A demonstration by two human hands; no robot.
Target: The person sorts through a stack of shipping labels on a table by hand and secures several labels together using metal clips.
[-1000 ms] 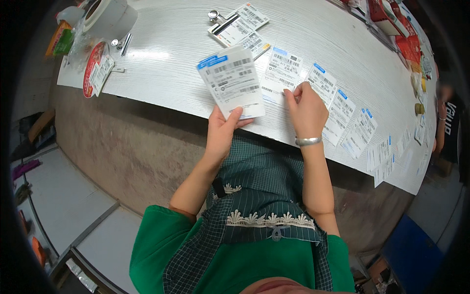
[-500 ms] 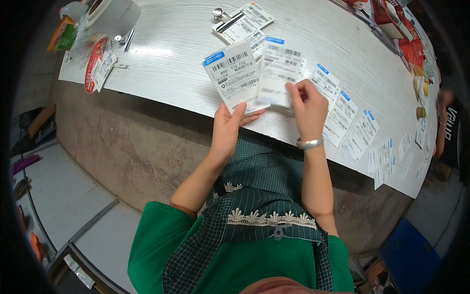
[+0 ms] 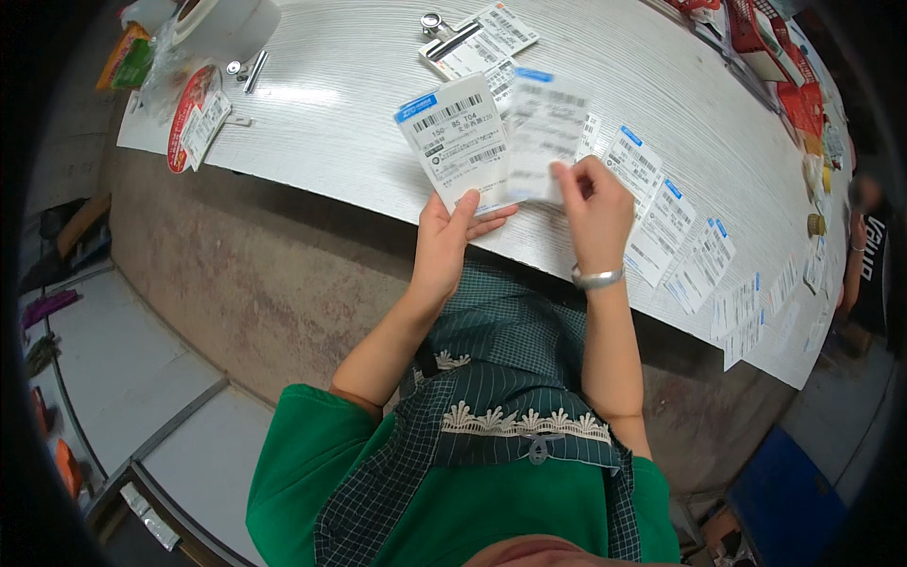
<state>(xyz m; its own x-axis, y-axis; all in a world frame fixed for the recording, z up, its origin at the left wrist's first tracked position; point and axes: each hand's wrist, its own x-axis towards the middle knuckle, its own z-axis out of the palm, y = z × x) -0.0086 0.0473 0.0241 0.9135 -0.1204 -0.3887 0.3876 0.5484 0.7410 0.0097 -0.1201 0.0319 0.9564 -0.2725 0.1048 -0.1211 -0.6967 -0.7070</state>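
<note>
My left hand [image 3: 444,236] is closed around the lower end of a stack of white shipping labels [image 3: 458,146], tilted toward me above the table's near edge. Each label carries barcodes and a blue strip at its top. Between thumb and fingers, my right hand [image 3: 600,213] pinches another shipping label [image 3: 545,132], blurred by motion, just right of the stack. Beyond both hands lies a thicker bundle of labels [image 3: 487,42] under a metal bulldog clip [image 3: 435,25]. Label piles [image 3: 661,227] run in a row along the table edge to my right.
On the white table [image 3: 331,123], a large white roll [image 3: 227,33], a loose metal clip [image 3: 253,73] and a red oval card [image 3: 189,118] sit at the left. A red basket [image 3: 763,42] stands far right. Another person [image 3: 864,260] is beyond the table's right end.
A different label now faces up on the stack in my left hand. My right hand stays in nearly the same place, with a blurred label in its pinch.
</note>
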